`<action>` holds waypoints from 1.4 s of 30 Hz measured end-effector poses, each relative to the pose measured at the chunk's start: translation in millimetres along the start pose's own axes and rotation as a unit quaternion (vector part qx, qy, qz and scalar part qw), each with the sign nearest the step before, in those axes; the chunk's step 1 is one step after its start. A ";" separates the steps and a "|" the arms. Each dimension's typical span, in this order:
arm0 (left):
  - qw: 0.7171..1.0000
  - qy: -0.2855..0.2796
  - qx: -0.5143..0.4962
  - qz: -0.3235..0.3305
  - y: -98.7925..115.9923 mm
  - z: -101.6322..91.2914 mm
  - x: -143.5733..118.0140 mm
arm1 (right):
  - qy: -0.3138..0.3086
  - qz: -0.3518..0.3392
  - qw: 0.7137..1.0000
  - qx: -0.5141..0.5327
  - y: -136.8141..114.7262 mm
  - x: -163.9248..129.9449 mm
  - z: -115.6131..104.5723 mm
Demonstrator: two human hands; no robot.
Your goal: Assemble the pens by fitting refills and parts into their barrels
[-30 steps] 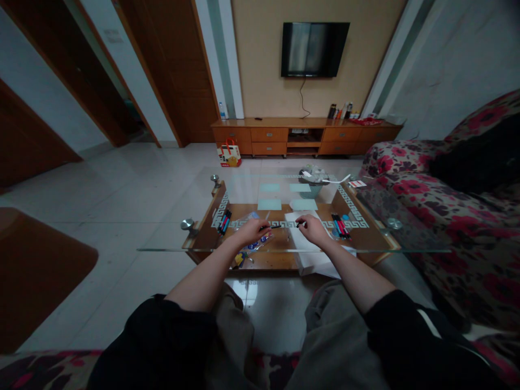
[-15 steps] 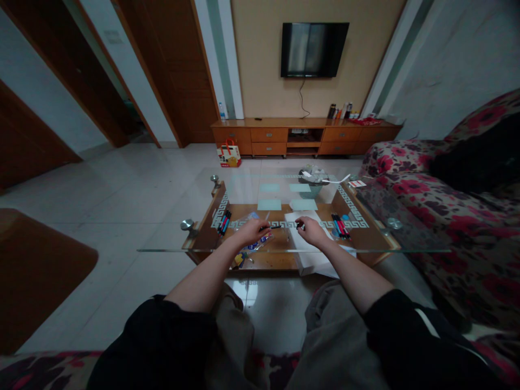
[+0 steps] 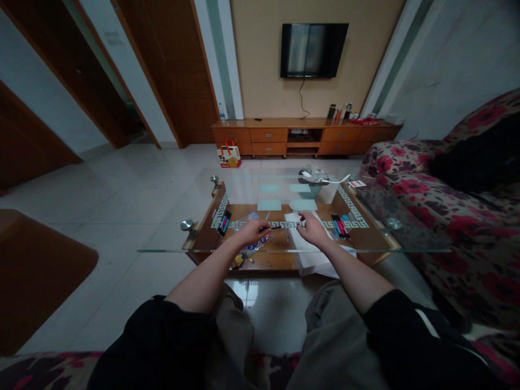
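Above the near half of the glass table (image 3: pixel 162 250), my left hand (image 3: pixel 251 232) is closed around a slim black pen (image 3: pixel 276 227), whose end points right towards my other hand. Across a small gap, my right hand (image 3: pixel 312 229) has thumb and forefinger curled near each other; a tiny dark thing shows at the fingertips, too small to name. Black, red and blue pens lie in a left group (image 3: pixel 223 223) and a right group (image 3: pixel 340 226). Under my left hand is a clear plastic packet (image 3: pixel 260 241) with blue print. A white box (image 3: pixel 304 259) lies below my right hand.
White paper (image 3: pixel 331 269) sticks out by the box. A filled wastebasket (image 3: pixel 312 189) stands beyond the table. Further back are a paper bag (image 3: pixel 229 154) and a low wooden cabinet (image 3: pixel 268 135). A flowered sofa (image 3: pixel 459 227) is at the right, a brown rounded piece of furniture (image 3: pixel 44 276) at the left.
My right hand's forefinger has lifted and straightened slightly, and less of the dark thing at its fingertips shows. My left hand and the pen have hardly moved.
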State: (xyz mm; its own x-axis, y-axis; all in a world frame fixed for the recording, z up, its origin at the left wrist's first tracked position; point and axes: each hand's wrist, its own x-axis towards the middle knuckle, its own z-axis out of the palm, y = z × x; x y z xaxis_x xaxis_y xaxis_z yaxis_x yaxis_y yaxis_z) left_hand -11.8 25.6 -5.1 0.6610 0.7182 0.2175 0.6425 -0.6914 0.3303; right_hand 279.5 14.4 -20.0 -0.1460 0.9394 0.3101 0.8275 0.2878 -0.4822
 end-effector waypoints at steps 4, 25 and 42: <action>1.000 -0.001 -0.001 -0.009 1.9 -2.7 0.2 | 0.088 -0.034 0.996 0.012 -17.4 1.6 -13.0; 0.998 0.027 -0.050 -0.008 16.4 -2.1 5.2 | -0.117 -0.206 0.971 -0.041 -63.4 -7.6 -7.3; 0.999 0.014 -0.033 0.010 12.4 0.5 5.0 | -0.072 -0.177 0.981 -0.016 -62.1 -9.1 -13.1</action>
State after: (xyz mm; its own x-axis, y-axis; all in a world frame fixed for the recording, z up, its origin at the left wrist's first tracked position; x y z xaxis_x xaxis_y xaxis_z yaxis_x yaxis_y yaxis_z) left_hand -0.4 20.6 -0.3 0.6621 0.7067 0.2493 0.6013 -0.6995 0.3861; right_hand 236.6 -14.4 17.8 -0.5014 0.7986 0.3330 0.7273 0.5975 -0.3378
